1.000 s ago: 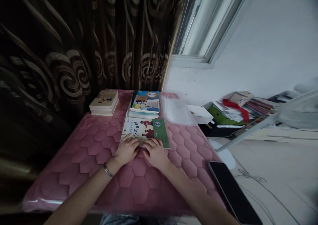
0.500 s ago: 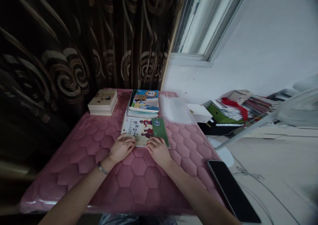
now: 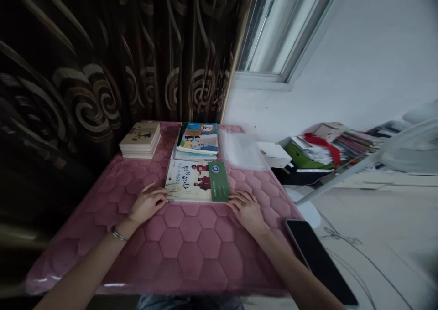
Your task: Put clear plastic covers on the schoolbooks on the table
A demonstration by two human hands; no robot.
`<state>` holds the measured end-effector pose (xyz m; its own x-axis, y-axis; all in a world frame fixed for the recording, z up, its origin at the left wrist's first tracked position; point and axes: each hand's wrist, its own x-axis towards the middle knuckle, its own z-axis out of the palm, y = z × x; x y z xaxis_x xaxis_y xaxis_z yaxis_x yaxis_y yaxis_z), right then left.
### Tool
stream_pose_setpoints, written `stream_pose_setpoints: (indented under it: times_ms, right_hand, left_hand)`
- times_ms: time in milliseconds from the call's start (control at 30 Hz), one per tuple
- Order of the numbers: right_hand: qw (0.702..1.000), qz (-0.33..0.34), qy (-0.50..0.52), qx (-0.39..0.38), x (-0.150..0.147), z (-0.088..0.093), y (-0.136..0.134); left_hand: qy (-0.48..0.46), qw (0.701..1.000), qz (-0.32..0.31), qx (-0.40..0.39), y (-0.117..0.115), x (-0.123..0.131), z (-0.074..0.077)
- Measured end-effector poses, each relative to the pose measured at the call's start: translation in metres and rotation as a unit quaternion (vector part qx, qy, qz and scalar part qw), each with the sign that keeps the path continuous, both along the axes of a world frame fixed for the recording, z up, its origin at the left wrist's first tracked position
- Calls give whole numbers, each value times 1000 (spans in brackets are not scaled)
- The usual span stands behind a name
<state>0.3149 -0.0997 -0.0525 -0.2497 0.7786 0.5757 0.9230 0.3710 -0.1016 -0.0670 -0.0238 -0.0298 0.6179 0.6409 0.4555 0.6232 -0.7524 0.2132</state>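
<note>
A book [image 3: 191, 187] with a cream and green cover, Chinese characters and drawn figures lies flat on the pink padded table cover [image 3: 191, 250]. My left hand [image 3: 149, 204] is at its near left corner, fingers bent and closed around the edge. At the near right corner, my right hand [image 3: 247, 210] pinches the edge with its fingertips. Directly behind the book is a stack of textbooks [image 3: 198, 139], a blue one on top. The undersides of my fingers and thumbs are partly hidden.
A neat stack of tan books [image 3: 141, 139] stands at the back left. Clear plastic sleeves [image 3: 242, 150] lie at the back right. A dark-screened phone or tablet [image 3: 320, 260] rests by the right edge. Beyond are a white box [image 3: 273, 154], a fan [image 3: 410, 146] and a dark curtain [image 3: 137, 50].
Both hands have slid apart along the book's near edge, the left one leftward and the right one rightward, to its corners. The book stays in nearly the same place.
</note>
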Motion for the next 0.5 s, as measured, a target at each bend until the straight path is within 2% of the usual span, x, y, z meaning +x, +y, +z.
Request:
stream_pose_setpoints:
  times_ms: [300, 400, 500]
  right_hand:
    - [999, 14, 39, -30, 7, -2, -4]
    - [994, 48, 82, -62, 14, 5, -6]
    - [987, 60, 124, -82, 15, 18, 1]
  left_hand:
    - [-25, 998, 61, -17, 0, -28, -8]
    - [-31, 993, 107, -29, -7, -29, 0]
    - [-16, 990, 140, -5, -18, -14, 16]
